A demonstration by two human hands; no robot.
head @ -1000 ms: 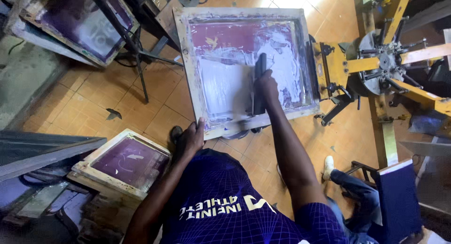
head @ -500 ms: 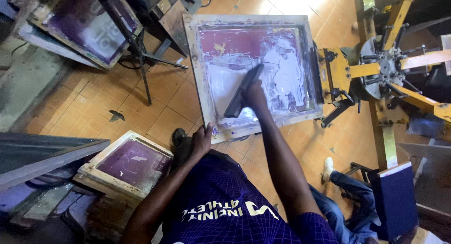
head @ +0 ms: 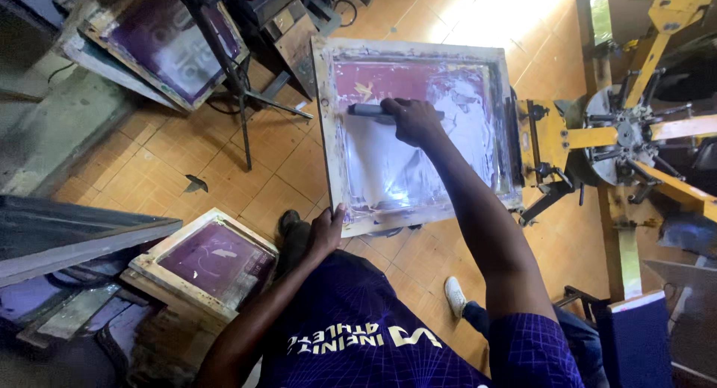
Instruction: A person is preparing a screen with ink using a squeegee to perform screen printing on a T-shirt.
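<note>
The right hand (head: 412, 119) is holding a dark squeegee (head: 373, 111), and its fingers are curling tight around the handle. The squeegee is lying sideways near the far end of the big screen frame (head: 328, 134). The frame is a wooden square with pale, paint-smeared edges. Its mesh is reddish purple, with wet white ink spread over the middle. The left hand (head: 327, 233) is pressing on the near corner of the frame, fingers close together and thumb on the edge.

The frame is clamped at its right side to a yellow metal press (head: 549, 138) with arms sticking out like spokes. A smaller wooden frame (head: 205, 265) with purple mesh is lying on the orange tiled floor (head: 160, 156), well apart from the big one. Another purple screen (head: 160, 48) is leaning at the top left.

Half a second ago the squeegee was slanting lower down on the mesh. Now it is sitting higher up and lying flat across.
</note>
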